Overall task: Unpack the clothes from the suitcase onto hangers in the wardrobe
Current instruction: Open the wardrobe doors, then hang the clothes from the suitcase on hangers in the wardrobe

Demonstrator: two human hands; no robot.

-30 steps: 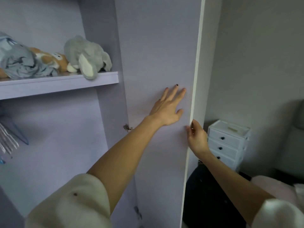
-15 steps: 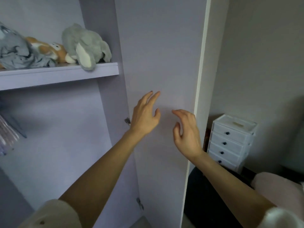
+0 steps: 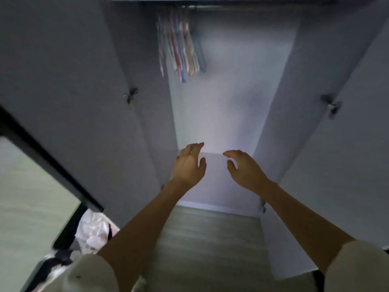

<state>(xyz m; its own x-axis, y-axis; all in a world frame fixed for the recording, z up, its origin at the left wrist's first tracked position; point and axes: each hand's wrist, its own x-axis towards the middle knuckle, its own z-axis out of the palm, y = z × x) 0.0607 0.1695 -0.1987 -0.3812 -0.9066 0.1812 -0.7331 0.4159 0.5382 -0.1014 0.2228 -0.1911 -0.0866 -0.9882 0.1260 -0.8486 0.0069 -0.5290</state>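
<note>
Dim, bluish view: you see motion blur throughout, brightest on the wardrobe back panel (image 3: 212, 114), with wide-angle bending at the edges.

One camera on my head, wide-angle, looks forward and down into the open wardrobe (image 3: 221, 114) from close by, my arms reaching out below, floor (image 3: 206, 239) underneath.

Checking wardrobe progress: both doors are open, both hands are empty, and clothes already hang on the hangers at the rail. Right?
Not quite. In the head view the hangers are bare. The wardrobe doors are open, and the left hand and right hand are empty.
</note>
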